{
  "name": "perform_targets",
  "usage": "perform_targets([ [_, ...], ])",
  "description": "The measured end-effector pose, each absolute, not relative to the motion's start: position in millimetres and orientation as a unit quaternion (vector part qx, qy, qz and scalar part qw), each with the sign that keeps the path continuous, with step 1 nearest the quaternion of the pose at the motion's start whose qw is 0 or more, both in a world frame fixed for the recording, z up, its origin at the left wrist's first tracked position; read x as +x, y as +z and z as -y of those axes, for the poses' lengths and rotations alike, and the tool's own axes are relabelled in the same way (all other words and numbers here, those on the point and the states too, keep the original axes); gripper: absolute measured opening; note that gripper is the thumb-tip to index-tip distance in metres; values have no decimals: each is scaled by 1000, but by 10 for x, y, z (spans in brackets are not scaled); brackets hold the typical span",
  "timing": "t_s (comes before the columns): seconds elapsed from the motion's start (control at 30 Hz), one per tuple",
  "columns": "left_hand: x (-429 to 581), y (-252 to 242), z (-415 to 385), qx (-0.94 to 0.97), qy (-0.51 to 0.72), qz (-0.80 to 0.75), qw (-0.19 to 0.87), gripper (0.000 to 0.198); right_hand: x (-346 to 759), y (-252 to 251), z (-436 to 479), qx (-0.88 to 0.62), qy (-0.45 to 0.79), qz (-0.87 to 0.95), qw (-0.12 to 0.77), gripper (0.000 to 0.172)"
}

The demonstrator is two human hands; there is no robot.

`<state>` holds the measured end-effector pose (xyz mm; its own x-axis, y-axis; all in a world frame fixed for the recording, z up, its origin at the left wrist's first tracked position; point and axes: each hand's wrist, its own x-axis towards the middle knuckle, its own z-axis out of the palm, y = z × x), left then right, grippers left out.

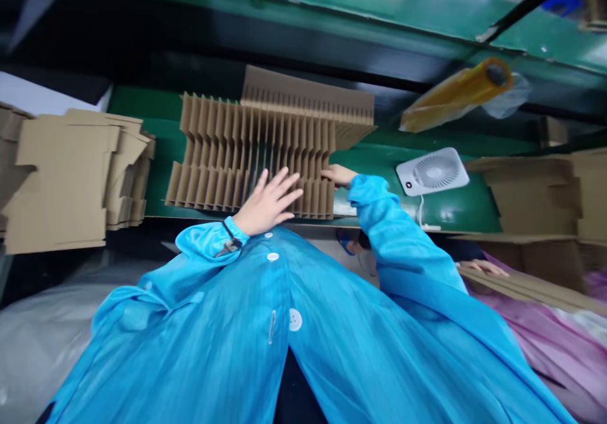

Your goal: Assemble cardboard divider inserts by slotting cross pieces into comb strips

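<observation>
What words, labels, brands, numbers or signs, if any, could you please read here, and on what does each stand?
No text can be read in this view.
White fan: a small dark round mark, too small to make out.
Slotted cardboard dividers: no legible print.
Yellow roll: no legible print.

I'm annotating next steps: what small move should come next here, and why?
Probably a gentle squaring push by the right hand on the right end of the slatted cardboard partition: this hand is at that end, while the left hand is spread over the front, seemingly placed to steady it.
</observation>
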<state>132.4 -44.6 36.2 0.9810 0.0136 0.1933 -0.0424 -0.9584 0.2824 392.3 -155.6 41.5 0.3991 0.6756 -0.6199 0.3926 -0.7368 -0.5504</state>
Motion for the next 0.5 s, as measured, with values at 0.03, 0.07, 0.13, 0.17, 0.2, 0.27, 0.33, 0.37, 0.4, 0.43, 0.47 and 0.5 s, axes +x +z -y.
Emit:
perform_targets([
  [0.03, 1181, 386, 279, 981, 131, -58, 131, 55, 3930, 478, 1603, -817, 454, 318, 159, 44],
  [0.07, 990, 400, 90, 970, 165, -140, 109, 51, 3941, 544, 1669, -813, 473, 281, 190, 46],
  [0.13, 464, 398, -295, 916, 225, -327, 55, 49, 3999, 646, 1837, -797, 509, 219, 243, 48],
  [0.17, 147, 386, -461, 871, 248, -422, 29, 54, 4048, 672, 1923, -802, 501, 190, 264, 47],
  [0.2, -183, 366, -591, 815, 264, -516, 13, 62, 4101, 679, 2001, -812, 484, 169, 279, 48],
  [0.27, -796, 301, -741, 667, 299, -682, 24, 83, 4181, 664, 2111, -824, 457, 167, 292, 54],
  [0.33, -1234, 196, -783, 518, 342, -781, 67, 101, 4172, 666, 2158, -826, 454, 182, 280, 55],
  [0.37, -1371, 131, -788, 461, 363, -805, 90, 104, 4132, 683, 2158, -826, 456, 186, 273, 56],
  [0.4, -1456, 64, -793, 424, 382, -814, 112, 104, 4077, 712, 2143, -825, 459, 190, 269, 57],
  [0.43, -1498, 0, -801, 402, 399, -814, 130, 98, 4014, 748, 2117, -824, 461, 193, 268, 58],
  [0.47, -1509, -55, -814, 391, 415, -808, 147, 89, 3951, 787, 2083, -820, 463, 198, 271, 59],
  [0.5, -1499, -95, -831, 386, 435, -796, 169, 78, 3893, 828, 2045, -817, 464, 205, 275, 60],
])
